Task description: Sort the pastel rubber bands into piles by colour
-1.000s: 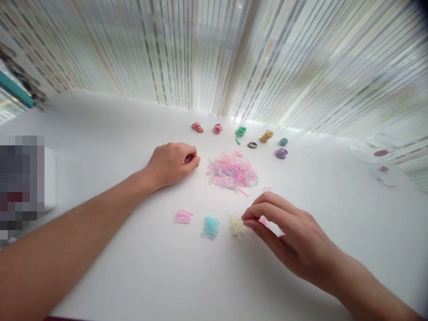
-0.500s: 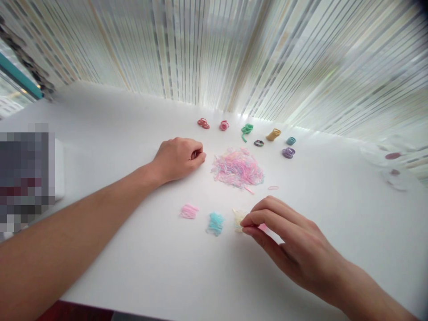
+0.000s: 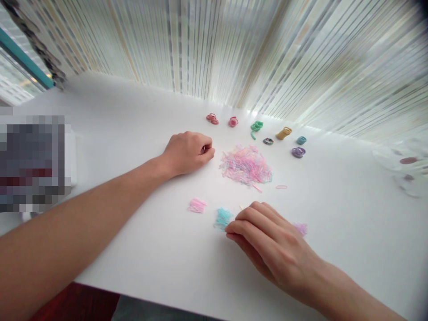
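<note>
My right hand is closed in a pinch. Its fingertips are at the lower right edge of a small teal heap of rubber bands; whatever sits between them is too small or hidden to make out. Left of that heap lies a pink heap of bands. A lilac heap shows partly behind the hand, which covers nearly all of a pale yellow one. My left hand rests on the table, fingers curled and thumb against them, their inside hidden. Beside it spreads a larger mixed pile of pastel bands.
Along the back lie coiled hair ties: red, pink, green, yellow, blue and purple. One loose pink band lies right of the pile. A blurred device is at left; a strip curtain hangs behind.
My right hand has moved left from the pale yellow heap to the teal heap, still pinched. The view has shifted slightly; my left hand keeps its place by the pile.
</note>
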`<act>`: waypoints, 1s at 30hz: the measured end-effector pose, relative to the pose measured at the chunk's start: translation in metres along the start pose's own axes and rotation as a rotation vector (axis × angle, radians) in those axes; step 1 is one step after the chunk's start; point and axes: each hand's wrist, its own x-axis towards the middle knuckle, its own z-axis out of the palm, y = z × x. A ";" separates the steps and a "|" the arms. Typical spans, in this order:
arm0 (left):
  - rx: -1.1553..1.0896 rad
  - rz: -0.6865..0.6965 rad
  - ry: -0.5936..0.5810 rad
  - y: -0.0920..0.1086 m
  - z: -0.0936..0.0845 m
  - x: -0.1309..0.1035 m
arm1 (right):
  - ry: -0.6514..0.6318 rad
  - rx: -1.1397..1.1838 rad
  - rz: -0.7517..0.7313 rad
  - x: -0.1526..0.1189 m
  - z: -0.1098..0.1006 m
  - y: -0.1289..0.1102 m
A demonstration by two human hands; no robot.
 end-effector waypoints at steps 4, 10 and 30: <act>-0.009 0.006 0.003 0.000 0.001 0.000 | 0.003 -0.054 -0.034 0.002 0.004 0.001; -0.028 0.000 -0.003 0.001 -0.001 0.000 | 0.003 -0.106 -0.041 0.003 0.004 0.002; -0.012 0.001 0.000 0.000 0.000 0.000 | 0.023 -0.116 -0.060 0.002 -0.004 -0.002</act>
